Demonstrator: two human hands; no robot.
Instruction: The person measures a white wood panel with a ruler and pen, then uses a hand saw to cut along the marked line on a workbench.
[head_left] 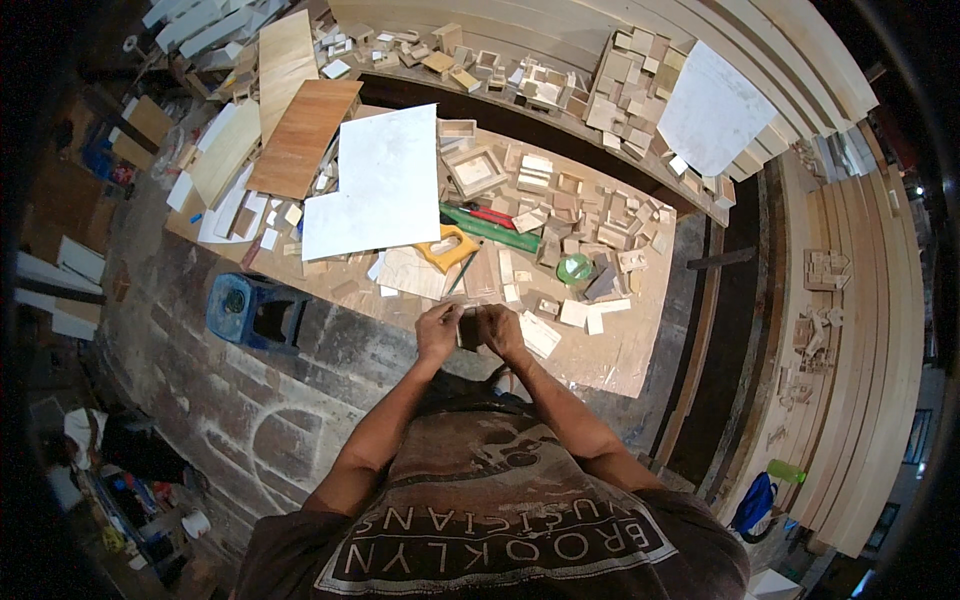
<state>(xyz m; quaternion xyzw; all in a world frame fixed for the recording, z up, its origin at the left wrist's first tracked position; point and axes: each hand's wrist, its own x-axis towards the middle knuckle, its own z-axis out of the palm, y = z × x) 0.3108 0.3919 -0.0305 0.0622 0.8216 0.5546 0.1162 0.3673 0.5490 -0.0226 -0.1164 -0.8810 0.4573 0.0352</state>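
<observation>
My left hand (436, 332) and my right hand (501, 330) are close together at the table's near edge. Between them they pinch a small wooden piece (468, 328), its near side in shadow. The fingers cover much of it, so I cannot tell whether it is a block or a little box. Just beyond the hands lies a pale thin wood sheet (412, 273) with a dark pencil (461, 274) beside it. A saw with a yellow handle (449, 248) rests past them, next to a long green strip (495, 228) and a red-handled tool (490, 215).
Several small wooden boxes and offcuts crowd the worktable (625, 365), around a green tape roll (574, 268). A white sheet (385, 185) and a brown board (304, 138) lie at the left. A blue stool (258, 311) stands on the floor. Stacked planks (850, 370) line the right side.
</observation>
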